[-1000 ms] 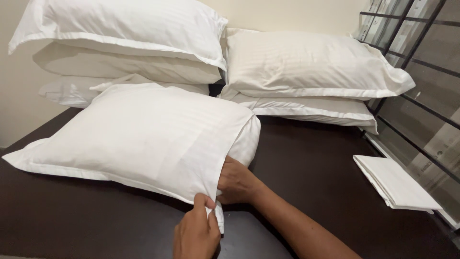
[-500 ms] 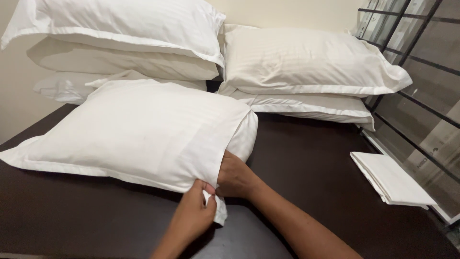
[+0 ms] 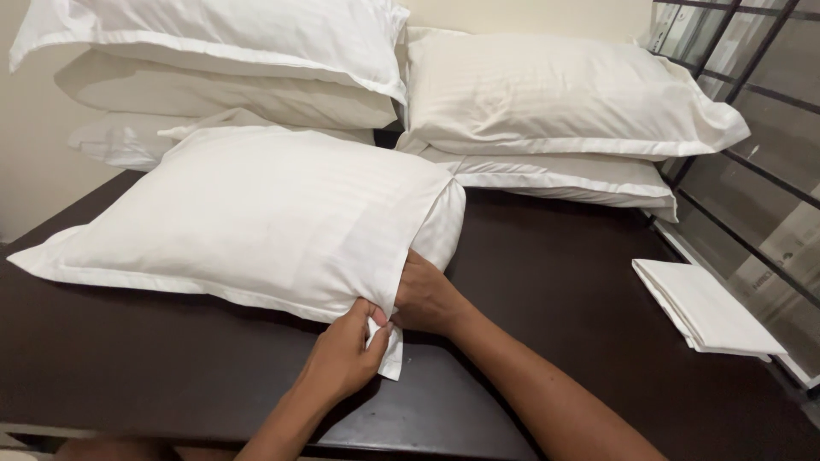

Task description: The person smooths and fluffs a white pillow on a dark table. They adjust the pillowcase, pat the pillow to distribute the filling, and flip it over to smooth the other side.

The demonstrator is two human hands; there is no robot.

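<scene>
A white striped pillow in its pillowcase [image 3: 256,218] lies on a dark brown table [image 3: 555,282]. My left hand [image 3: 346,354] pinches the near corner flap of the pillowcase at its open end. My right hand [image 3: 424,294] is pushed into that open end, fingers hidden under the fabric, pressing against the pillow inside.
Stacks of white pillows [image 3: 564,107] lie at the back of the table, left and right. A folded white pillowcase [image 3: 705,307] rests at the table's right edge. A dark metal window grille [image 3: 752,128] runs along the right side. A cream wall stands behind.
My left hand has moved up and gripped the pillowcase corner more firmly. My right hand stays tucked in the opening. The view has shifted slightly.
</scene>
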